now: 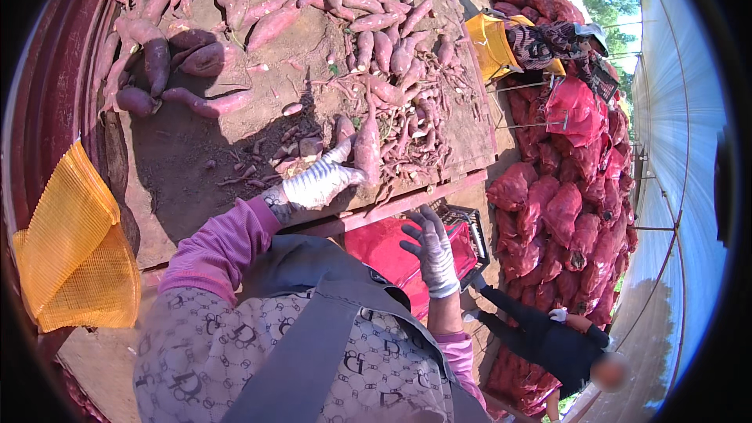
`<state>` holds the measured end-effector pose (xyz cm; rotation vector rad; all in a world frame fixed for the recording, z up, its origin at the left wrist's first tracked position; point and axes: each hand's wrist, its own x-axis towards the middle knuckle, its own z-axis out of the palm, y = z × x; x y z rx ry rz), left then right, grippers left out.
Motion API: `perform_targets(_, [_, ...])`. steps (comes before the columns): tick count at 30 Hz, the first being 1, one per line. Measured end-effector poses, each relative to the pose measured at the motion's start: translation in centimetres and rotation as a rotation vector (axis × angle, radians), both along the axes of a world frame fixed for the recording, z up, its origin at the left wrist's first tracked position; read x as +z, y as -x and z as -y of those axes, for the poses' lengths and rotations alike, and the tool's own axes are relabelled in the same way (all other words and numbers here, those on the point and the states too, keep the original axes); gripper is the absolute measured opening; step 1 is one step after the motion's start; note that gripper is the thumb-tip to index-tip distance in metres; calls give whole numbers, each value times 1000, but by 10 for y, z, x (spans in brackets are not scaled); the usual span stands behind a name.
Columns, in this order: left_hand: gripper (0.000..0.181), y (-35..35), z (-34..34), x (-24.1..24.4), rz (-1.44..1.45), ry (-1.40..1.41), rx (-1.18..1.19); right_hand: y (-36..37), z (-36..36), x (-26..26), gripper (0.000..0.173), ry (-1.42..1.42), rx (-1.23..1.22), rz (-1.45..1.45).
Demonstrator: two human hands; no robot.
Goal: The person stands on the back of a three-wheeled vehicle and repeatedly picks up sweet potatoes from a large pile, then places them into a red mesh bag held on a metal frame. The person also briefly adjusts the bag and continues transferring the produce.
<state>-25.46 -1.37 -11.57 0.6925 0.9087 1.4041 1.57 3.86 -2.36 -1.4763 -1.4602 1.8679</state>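
Note:
My left hand (320, 182), in a striped white glove, lies over the near edge of a soil-covered table. Its thumb and fingertips are at the lower end of a long sweet potato (368, 144); whether they grip it is unclear. My right hand (432, 249), also gloved, is raised beyond the table edge with its fingers spread and nothing in it. Below it is a red mesh bag (382, 247) beside a black plastic crate (470, 232). Small roots and broken pieces (411, 141) lie right of the long sweet potato. Larger sweet potatoes (270, 26) cover the table's far part.
A yellow mesh bag (76, 241) hangs at the table's left side. Filled red mesh sacks (564, 211) are stacked at the right. One person (546, 47) is by a yellow bag at the upper right; another person (546, 335) in dark clothes stands at the lower right.

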Motion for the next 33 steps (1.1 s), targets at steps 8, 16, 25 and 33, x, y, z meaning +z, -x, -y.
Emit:
perform_targets(8, [86, -70, 18, -3, -175, -259, -61, 57, 24, -26, 59, -108, 101, -133])
perform_targets(16, [50, -55, 6, 6, 781, -102, -225, 61, 20, -1, 70, -356, 572, 407])
perform_targets(25, [57, -15, -44, -24, -1524, -378, -192, 34, 36, -35, 51, 592, -96, -280])
perform_targets(33, [44, 59, -30, -78, -1958, -142, -109, -24, 39, -32, 57, 372, -340, -413])
